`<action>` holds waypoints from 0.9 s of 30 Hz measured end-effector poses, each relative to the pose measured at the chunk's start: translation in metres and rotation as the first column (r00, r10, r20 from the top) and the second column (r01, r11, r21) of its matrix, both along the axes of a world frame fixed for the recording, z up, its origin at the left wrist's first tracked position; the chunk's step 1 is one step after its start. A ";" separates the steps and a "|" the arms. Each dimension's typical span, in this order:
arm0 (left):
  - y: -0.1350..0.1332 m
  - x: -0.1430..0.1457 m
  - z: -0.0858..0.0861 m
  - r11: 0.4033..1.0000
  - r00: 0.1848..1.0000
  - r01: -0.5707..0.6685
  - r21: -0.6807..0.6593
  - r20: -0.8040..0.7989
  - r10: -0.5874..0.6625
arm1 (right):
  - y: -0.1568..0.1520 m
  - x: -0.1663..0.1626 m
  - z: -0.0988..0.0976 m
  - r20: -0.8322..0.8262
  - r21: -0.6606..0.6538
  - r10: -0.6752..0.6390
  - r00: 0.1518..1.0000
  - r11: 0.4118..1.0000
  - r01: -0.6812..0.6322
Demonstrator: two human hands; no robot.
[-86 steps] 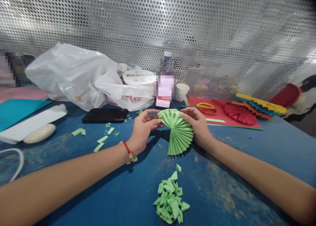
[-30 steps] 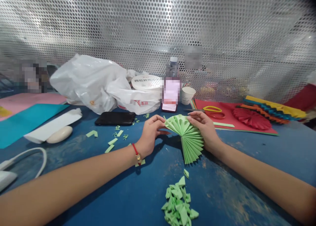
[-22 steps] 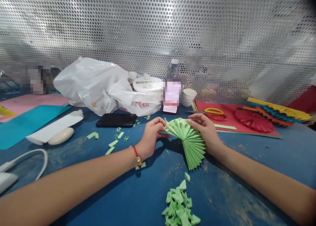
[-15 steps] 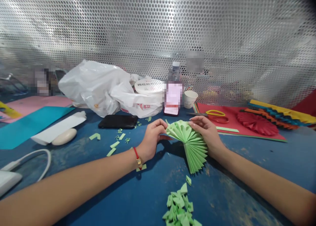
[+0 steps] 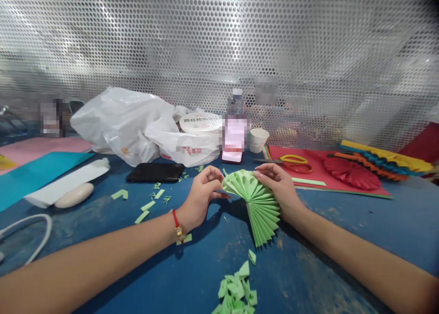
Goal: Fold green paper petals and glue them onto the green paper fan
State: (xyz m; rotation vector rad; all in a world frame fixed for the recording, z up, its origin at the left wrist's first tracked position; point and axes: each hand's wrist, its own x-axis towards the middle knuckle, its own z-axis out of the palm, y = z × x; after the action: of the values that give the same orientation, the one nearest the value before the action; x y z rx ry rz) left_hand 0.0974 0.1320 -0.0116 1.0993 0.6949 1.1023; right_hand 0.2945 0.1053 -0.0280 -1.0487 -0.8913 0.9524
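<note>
"What is closest to the person?"

"A heap of little green paper bits point(image 5: 236, 289) on the blue table point(image 5: 308, 268)."

"What is in the hands?"

"A green paper fan point(image 5: 254, 206) with lots of folds. Its long side goes up and down in the view and leans a bit to the left. The thin, pinched end points down toward the person. The wide, round end points away."

"Where is it?"

"Just past the heap, between the two hands. I can't tell if its tip touches the table."

"What are the fingers doing?"

"They are closed and curled. The left hand point(image 5: 200, 197) grips the fan's left side, and the right hand point(image 5: 277, 190) grips its right side."

"What is farther away?"

"Small green paper strips point(image 5: 147, 206) and a black phone point(image 5: 155, 172). Behind them are a white plastic bag point(image 5: 116, 126) and a paper cup point(image 5: 259, 140). Off to the right, scissors point(image 5: 293, 159) and a red paper fan point(image 5: 351, 173) lie on a red paper sheet point(image 5: 308, 170)."
</note>
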 end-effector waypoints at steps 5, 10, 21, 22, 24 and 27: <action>0.001 0.001 0.001 1.000 1.000 -0.018 -0.005 0.006 0.018 | 0.004 0.003 -0.002 -0.027 0.011 -0.028 0.999 1.000 0.029; 0.000 0.002 0.001 0.998 0.999 -0.042 -0.047 0.026 0.043 | 0.001 0.006 -0.004 0.011 0.023 -0.061 0.998 0.998 0.061; -0.002 0.002 0.000 0.999 0.999 0.031 -0.031 0.023 -0.031 | 0.000 0.019 -0.007 0.094 0.046 -0.075 0.993 0.996 0.071; -0.002 0.002 0.000 0.999 0.999 0.039 -0.034 0.025 -0.038 | 0.000 0.019 -0.007 0.086 0.043 -0.071 0.994 0.997 0.067; -0.002 0.002 0.000 0.998 0.998 0.058 -0.038 0.033 -0.056 | 0.000 0.020 -0.006 0.061 0.034 -0.072 0.996 0.997 0.070; -0.001 0.002 0.001 0.994 0.994 0.104 -0.034 0.047 -0.102 | 0.000 0.022 -0.004 0.051 0.020 -0.076 0.996 0.997 0.075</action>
State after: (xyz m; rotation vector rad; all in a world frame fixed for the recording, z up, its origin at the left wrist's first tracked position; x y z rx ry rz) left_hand 0.0994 0.1306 -0.0108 1.0640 0.6138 1.0194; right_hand 0.3165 0.1057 -0.0318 -1.0884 -0.8950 0.8555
